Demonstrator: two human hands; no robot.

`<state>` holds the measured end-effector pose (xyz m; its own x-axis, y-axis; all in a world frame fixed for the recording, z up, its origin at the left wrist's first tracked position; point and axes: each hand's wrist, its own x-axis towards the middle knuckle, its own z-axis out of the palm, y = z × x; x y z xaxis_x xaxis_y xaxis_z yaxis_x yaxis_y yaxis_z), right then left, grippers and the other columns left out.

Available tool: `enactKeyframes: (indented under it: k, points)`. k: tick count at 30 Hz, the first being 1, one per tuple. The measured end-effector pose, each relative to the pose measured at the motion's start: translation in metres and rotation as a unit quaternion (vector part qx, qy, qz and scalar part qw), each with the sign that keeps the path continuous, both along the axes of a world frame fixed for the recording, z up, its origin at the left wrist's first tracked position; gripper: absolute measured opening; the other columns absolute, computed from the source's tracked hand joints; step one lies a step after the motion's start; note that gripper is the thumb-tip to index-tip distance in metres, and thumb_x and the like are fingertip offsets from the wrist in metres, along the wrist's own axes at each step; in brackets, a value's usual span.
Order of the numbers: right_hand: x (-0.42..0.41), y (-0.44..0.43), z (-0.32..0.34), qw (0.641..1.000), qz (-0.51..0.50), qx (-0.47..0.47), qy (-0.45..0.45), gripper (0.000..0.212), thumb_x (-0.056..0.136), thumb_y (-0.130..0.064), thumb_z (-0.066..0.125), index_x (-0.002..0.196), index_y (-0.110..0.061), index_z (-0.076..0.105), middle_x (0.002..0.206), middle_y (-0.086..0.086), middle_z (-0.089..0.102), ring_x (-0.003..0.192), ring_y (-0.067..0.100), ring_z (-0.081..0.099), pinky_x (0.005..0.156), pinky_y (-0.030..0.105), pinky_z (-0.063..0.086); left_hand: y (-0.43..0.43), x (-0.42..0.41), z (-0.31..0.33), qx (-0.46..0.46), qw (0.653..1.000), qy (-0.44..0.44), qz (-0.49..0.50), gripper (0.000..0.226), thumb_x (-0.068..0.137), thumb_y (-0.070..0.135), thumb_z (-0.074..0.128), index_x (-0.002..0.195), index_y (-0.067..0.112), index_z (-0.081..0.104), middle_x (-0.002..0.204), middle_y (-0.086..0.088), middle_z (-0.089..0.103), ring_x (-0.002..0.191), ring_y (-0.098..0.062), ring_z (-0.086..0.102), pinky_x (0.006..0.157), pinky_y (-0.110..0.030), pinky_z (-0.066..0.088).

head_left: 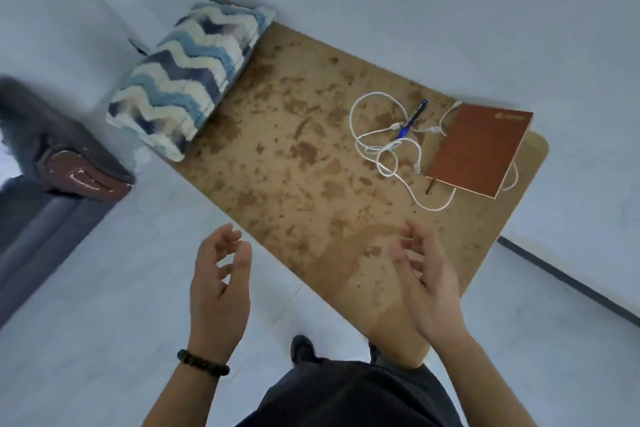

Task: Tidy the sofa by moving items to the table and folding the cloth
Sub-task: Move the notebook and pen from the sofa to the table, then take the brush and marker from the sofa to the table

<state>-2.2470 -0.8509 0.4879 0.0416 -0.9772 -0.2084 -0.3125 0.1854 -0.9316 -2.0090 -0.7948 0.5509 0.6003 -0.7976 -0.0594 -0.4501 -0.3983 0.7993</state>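
A folded cloth (188, 76) with blue, navy and cream zigzags lies on the far left end of the speckled brown table (294, 163). Towards the right end lie a tangled white cable (384, 146), a blue pen (412, 120) and a brown notebook (479, 151). My left hand (218, 284) hovers over the floor just left of the table's near edge, fingers apart and empty. Above the near part of the table, my right hand (424, 282) is also empty with loosely curled fingers.
The dark grey sofa (38, 163) with a worn brown armrest patch sits at the left edge. Pale tiled floor surrounds the table. A dark baseboard line (571, 284) runs at the right. My legs and a shoe (303, 348) are below, close to the table's near corner.
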Motion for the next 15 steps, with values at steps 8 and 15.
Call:
enactKeyframes:
  k: [8,15]
  points:
    - [0.161,0.062,0.049,0.980,0.162,-0.116,-0.026,0.042,0.095,-0.039,0.057,0.134,-0.030,0.047,0.122,-0.013,0.058,0.108,0.000,0.057,0.080,0.011,0.050,0.174,0.125,0.029,-0.131,0.973,0.000,0.188,0.039,0.092,0.034,0.050,0.129,0.022,0.047,0.116,0.012,0.061,0.106,0.007,0.056,0.079,-0.006,0.046]
    - [0.347,0.216,0.032,0.927,0.361,-0.098,-0.002,0.056,0.085,-0.050,0.056,0.137,-0.031,0.046,0.126,-0.019,0.057,0.112,-0.003,0.056,0.082,0.015,0.051,0.382,0.248,0.007,-0.142,0.917,0.025,0.371,0.032,0.092,0.026,0.057,0.117,0.042,0.047,0.116,0.012,0.062,0.104,0.007,0.057,0.077,-0.003,0.045]
